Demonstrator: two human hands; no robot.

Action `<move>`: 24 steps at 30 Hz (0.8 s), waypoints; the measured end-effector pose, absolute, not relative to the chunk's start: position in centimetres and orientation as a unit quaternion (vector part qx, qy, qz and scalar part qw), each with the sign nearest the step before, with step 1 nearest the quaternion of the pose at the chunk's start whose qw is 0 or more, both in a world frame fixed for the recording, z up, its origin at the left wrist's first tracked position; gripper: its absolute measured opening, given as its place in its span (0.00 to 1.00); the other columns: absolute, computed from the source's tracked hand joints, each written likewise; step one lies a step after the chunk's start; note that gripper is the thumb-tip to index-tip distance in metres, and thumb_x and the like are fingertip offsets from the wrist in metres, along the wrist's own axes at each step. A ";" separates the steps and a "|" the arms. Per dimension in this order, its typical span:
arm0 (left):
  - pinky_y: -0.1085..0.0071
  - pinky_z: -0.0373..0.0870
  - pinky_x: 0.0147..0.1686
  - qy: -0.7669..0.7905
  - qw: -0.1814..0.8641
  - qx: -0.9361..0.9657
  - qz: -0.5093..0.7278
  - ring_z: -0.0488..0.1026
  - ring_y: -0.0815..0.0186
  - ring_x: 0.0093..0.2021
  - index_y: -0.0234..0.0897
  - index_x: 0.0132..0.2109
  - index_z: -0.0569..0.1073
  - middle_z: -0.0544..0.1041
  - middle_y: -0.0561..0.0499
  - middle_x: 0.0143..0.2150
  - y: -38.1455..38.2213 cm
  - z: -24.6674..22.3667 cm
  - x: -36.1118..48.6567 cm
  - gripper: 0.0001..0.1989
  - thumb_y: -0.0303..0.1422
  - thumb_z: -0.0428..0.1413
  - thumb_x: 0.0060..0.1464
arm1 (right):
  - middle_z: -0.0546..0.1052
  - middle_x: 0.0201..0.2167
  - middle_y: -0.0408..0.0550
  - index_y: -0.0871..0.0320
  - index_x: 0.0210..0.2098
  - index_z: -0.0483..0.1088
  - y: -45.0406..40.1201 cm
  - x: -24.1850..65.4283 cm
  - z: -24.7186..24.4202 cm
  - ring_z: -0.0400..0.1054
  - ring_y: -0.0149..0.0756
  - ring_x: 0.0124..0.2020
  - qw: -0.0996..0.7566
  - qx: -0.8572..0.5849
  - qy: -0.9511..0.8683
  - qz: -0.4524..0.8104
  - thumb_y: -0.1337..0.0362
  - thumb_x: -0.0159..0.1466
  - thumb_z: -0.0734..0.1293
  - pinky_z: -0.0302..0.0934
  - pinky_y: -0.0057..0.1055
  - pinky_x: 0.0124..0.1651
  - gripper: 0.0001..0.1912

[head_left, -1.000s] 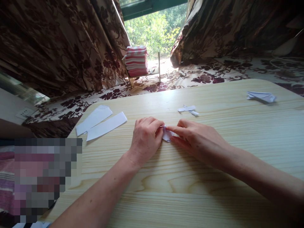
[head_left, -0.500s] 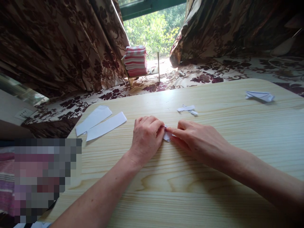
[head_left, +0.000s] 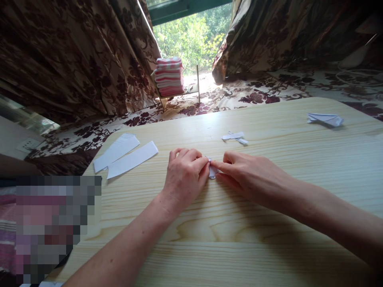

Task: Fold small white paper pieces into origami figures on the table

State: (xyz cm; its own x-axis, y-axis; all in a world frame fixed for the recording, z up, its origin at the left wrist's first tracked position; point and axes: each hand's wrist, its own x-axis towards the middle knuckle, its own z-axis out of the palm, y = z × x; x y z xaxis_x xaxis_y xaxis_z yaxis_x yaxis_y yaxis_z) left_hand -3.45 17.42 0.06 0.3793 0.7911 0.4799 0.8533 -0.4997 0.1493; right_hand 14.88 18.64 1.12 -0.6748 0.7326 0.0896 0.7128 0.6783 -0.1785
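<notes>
A small folded piece of white paper lies on the wooden table between my hands, partly hidden by fingers. My left hand pinches its left side, thumb and index finger pressed together. From the right, my right hand grips the same paper, index fingertip on its top edge and thumb at its lower right side. The fingertips of both hands nearly touch at the paper's upper edge.
Flat white paper strips lie at the table's left. Small paper scraps are beyond my hands, and a folded white paper is at the far right. Striped cloths are stacked on a small rack behind the table.
My left thumb and index finger have shifted slightly right over the paper, and less of its left part shows. The whole view has moved a little.
</notes>
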 end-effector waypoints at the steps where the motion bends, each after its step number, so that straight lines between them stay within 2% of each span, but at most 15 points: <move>1: 0.60 0.61 0.46 -0.494 0.066 -0.830 -0.251 0.71 0.62 0.38 0.38 0.33 0.77 0.78 0.50 0.35 17.4 0.0 -3.5 0.09 0.30 0.52 0.58 | 0.65 0.28 0.44 0.54 0.43 0.70 18.7 15.0 1.1 0.55 0.30 0.23 0.075 -0.391 -0.915 0.067 0.63 0.67 0.58 0.42 0.27 0.24 0.11; 9: 0.60 0.60 0.47 -0.490 0.067 -0.833 -0.247 0.72 0.62 0.38 0.38 0.35 0.76 0.79 0.50 0.36 17.3 0.1 -3.3 0.08 0.30 0.53 0.58 | 0.65 0.28 0.44 0.56 0.43 0.70 18.5 15.3 0.8 0.56 0.31 0.24 0.081 -0.372 -0.923 0.054 0.66 0.67 0.58 0.43 0.28 0.25 0.09; 15: 0.59 0.59 0.46 -0.498 0.051 -0.834 -0.232 0.70 0.62 0.37 0.39 0.34 0.77 0.78 0.50 0.36 17.2 0.3 -3.1 0.10 0.30 0.51 0.59 | 0.65 0.27 0.44 0.56 0.42 0.70 18.4 15.2 1.2 0.54 0.30 0.22 0.056 -0.370 -0.927 0.012 0.66 0.67 0.58 0.40 0.28 0.24 0.09; 24: 0.59 0.60 0.46 -0.511 0.001 -0.832 -0.216 0.67 0.59 0.42 0.39 0.40 0.77 0.75 0.47 0.40 16.8 0.3 -2.7 0.10 0.31 0.50 0.59 | 0.67 0.30 0.46 0.59 0.45 0.69 18.1 15.8 1.0 0.58 0.31 0.24 0.068 -0.354 -0.933 0.002 0.69 0.67 0.59 0.43 0.29 0.26 0.10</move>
State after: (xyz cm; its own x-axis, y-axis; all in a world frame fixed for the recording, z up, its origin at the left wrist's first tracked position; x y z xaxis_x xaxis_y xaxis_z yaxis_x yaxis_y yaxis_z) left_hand -2.73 16.77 0.29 0.3842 0.8497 0.3611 0.8506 -0.4778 0.2195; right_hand 15.77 18.08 1.01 -0.7404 0.6605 0.1248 0.6598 0.7496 -0.0525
